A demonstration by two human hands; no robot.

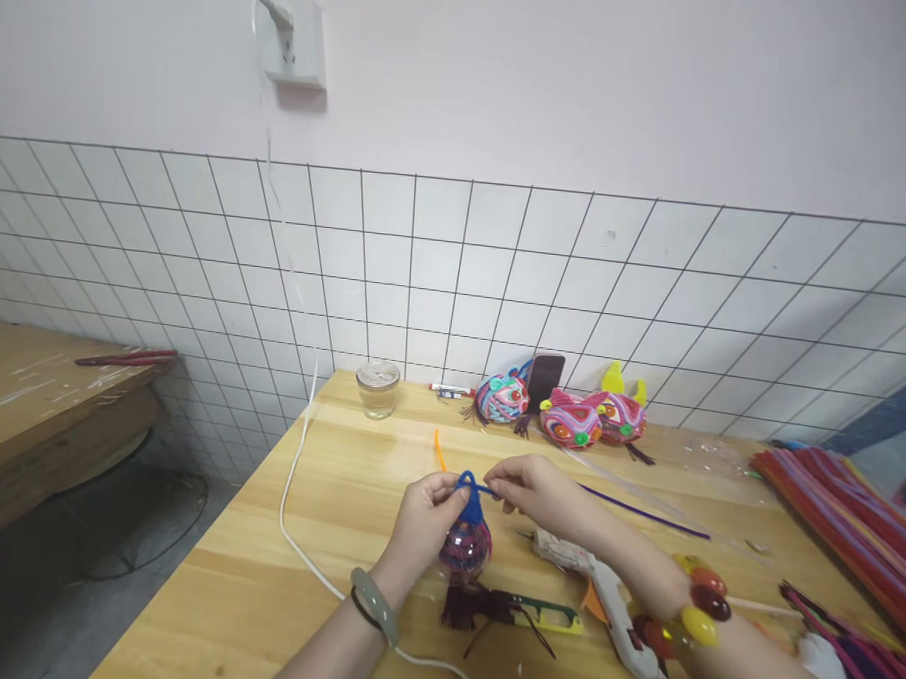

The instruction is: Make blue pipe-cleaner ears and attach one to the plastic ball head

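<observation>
My left hand [425,503] and right hand [530,491] pinch the blue pipe cleaner [470,492] tight, close together, just above the wooden table [263,571]. It loops over the little ball [465,548]. I should twist it slowly and snugly.

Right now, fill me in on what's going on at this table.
A person sits at a wooden table, both hands raised over it. The left hand and right hand pinch a blue pipe cleaner, looped on top of a small pink ball ornament. A glue gun and green snips lie just below the hands. Three finished colourful ornaments and a glass jar sit by the tiled wall, and a pile of pipe cleaners lies to the right.
</observation>
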